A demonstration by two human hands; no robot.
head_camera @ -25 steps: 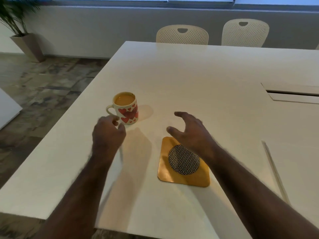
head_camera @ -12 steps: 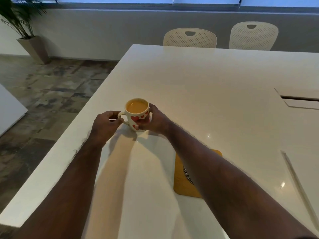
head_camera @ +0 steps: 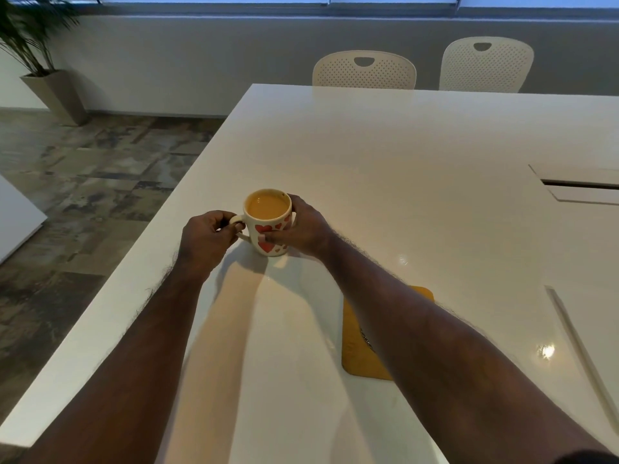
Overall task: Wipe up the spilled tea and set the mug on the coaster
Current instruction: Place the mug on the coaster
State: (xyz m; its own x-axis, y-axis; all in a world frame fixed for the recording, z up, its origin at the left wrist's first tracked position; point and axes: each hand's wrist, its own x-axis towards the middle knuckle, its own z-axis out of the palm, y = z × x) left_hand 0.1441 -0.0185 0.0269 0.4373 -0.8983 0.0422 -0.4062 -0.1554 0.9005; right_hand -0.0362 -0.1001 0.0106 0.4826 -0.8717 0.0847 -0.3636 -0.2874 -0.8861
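Both hands grip the mug (head_camera: 268, 222): left hand (head_camera: 207, 237) pinching its handle, right hand (head_camera: 303, 229) wrapping its body. Mug rests on the surface (head_camera: 402, 155), well apart from the coaster (head_camera: 356, 349). No spill or cloth visible; placement pending.

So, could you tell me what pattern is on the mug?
Red hearts on a cream mug, clearest in the head view.

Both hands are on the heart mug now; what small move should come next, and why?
Probably lift the mug slowly and level. It is nearly brimful of tea, the left hand holds its handle, the right hand cups its side, and the coaster lies apart, nearer the person.
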